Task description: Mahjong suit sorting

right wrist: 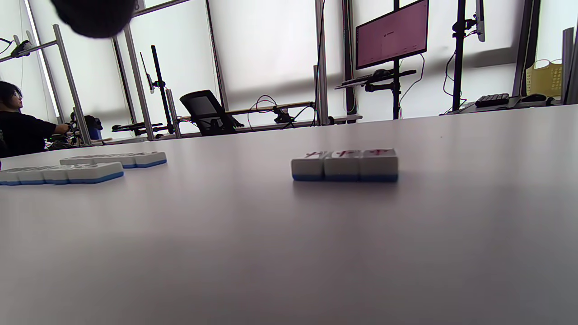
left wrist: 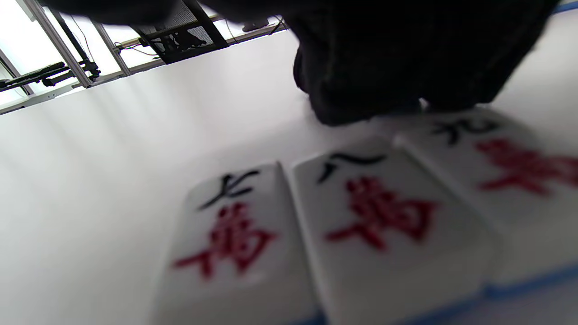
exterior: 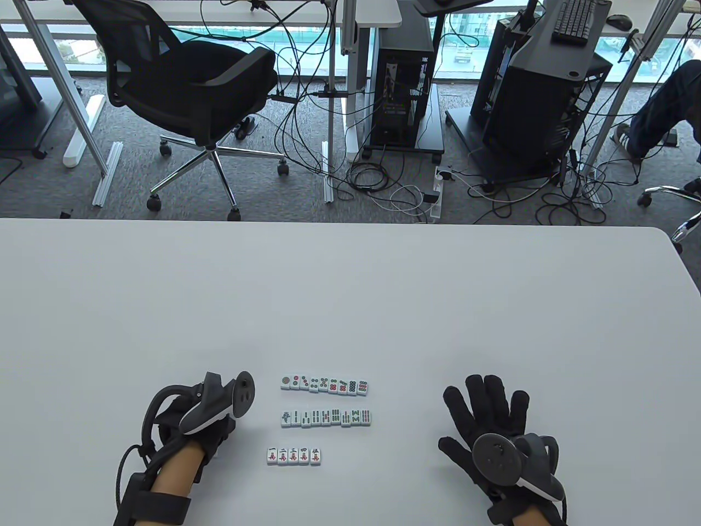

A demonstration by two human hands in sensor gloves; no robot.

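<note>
Three face-up tile rows lie near the table's front: a dots row (exterior: 323,385), a bamboo row (exterior: 326,417) and a shorter character row (exterior: 293,456). My left hand (exterior: 222,422) sits left of the rows, its fingers hidden under the tracker. In the left wrist view its curled fingers (left wrist: 361,90) hook the far edge of three character tiles (left wrist: 384,216), numbered seven, eight and nine. My right hand (exterior: 484,411) lies flat on the table right of the rows, fingers spread, holding nothing. In the right wrist view, three red-marked tiles (right wrist: 345,164) lie side by side.
The white table (exterior: 350,296) stretches far beyond the rows. On the floor behind it stand an office chair (exterior: 191,93), computer towers (exterior: 402,93) and loose cables. A seated person (right wrist: 20,122) shows at the left of the right wrist view.
</note>
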